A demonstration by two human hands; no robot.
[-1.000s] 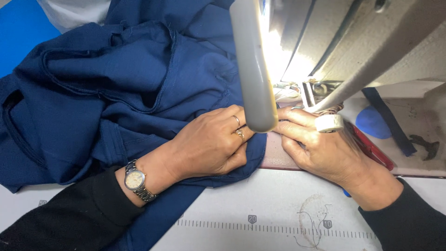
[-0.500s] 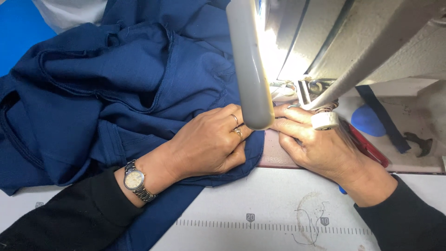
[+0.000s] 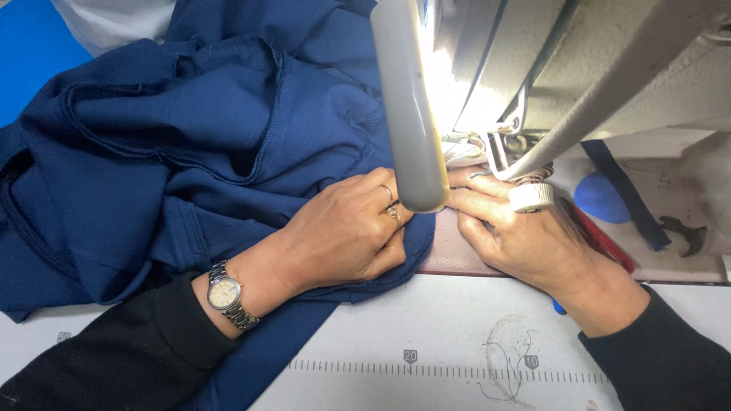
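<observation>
Rumpled and creased, the navy fabric [image 3: 228,144] lies pinned under the flat, open left hand [image 3: 343,232].

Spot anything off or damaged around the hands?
Only a scribbly dark stain on the white table by the printed ruler. Left hand and right hand lie flat on the navy fabric as expected.

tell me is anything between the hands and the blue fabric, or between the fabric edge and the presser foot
Nothing lies between the hands and the cloth: the left hand presses flat on the navy fabric, and the right hand rests by its edge. From this view a grey lamp arm hides the stretch toward the presser foot, so that gap cannot be judged.
</observation>
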